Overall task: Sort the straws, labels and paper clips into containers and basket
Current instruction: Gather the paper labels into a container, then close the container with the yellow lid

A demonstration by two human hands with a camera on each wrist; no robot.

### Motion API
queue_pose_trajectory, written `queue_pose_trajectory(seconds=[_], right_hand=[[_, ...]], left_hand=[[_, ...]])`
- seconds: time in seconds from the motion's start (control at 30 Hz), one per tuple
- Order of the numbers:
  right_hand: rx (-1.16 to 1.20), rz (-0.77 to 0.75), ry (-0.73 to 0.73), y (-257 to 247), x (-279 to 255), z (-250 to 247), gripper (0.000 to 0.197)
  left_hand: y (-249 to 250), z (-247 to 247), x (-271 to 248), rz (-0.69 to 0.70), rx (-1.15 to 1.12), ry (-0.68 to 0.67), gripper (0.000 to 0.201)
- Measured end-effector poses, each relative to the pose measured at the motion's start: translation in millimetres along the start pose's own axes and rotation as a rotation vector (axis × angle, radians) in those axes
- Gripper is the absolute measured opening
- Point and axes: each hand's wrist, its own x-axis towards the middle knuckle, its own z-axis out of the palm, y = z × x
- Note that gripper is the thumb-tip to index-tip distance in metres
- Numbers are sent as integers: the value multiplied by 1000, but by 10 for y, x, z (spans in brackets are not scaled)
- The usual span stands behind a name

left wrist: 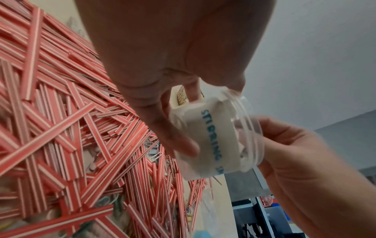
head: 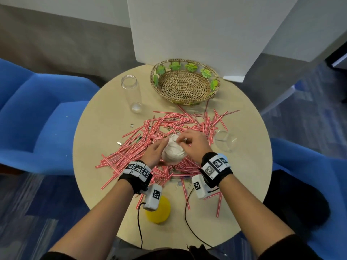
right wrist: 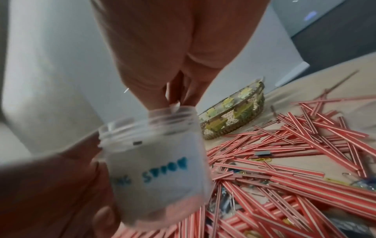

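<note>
Sat at a round table [head: 244,212], most of the sorting judged still undone. Lay strewn across the table's middle: red-and-white straws [head: 142,147], a wide loose heap, none yet gathered. Stood near the far edge, apparently bare inside: the woven basket [head: 185,85]. Lay on its side just left of the basket, near the far-left edge, seemingly with nothing in it: a tall clear container [head: 132,91]. Stood toward the right edge beside the heap, likewise showing nothing inside: a low clear container [head: 225,140]. Held above the heap's centre and stuffed with white labels [left wrist: 213,141]: a small clear jar [head: 173,150], the one part of the job looking nearly finished. Wrapped round the jar's side, fingers curled: left hand [head: 155,152]. Reached into the jar's mouth with pinched fingertips, apparently pressing a label in: right hand [head: 195,145]. Remained scattered among and under the straws, unsorted: paper clips [right wrist: 262,159].
</note>
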Motion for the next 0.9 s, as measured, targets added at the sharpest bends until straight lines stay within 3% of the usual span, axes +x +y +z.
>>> queue_pose_trajectory(seconds=[0.1, 0.23, 0.27, 0.37, 0.4, 0.43, 0.47, 0.53, 0.6, 0.7, 0.8, 0.9], right_hand=[[-220, -72, -137, -35, -8, 107, 13], [-425, -39, -334, -97, -49, 247, 25], [-357, -51, -281, -126, -69, 258, 23], [-71, -56, 95, -169, -146, 269, 14], [-43, -35, 126, -170, -189, 279, 12], [-62, -11, 35, -158, -253, 310, 10], [-130, 2, -156, -144, -344, 383, 12], [-315, -34, -591, -92, -604, 614, 39], [-457, -120, -815, -32, -870, 878, 73], [-636, -263, -869, 45, -1125, 1177, 98], [-714, -339, -850, 23, -1222, 1287, 96], [-671, -315, -791, -2, -1260, 1291, 86]], left_hand=[[-77, -29, -65, 8, 46, 25, 22], [-230, -161, -171, -16, -29, 87, 28], [-256, -214, -191, -29, -63, 101, 32], [-285, -438, -220, -22, -93, 177, 42], [-282, -523, -225, -24, -94, 197, 45], [-273, -602, -232, -28, -97, 217, 48], [-266, -682, -250, -33, -108, 236, 49], [-260, -805, -270, -36, -163, 273, 48], [-262, -892, -282, -12, -186, 277, 43], [-310, -965, -305, 6, -194, 264, 42], [-356, -981, -364, 6, -157, 278, 47], [-361, -964, -400, -14, -129, 289, 55]])
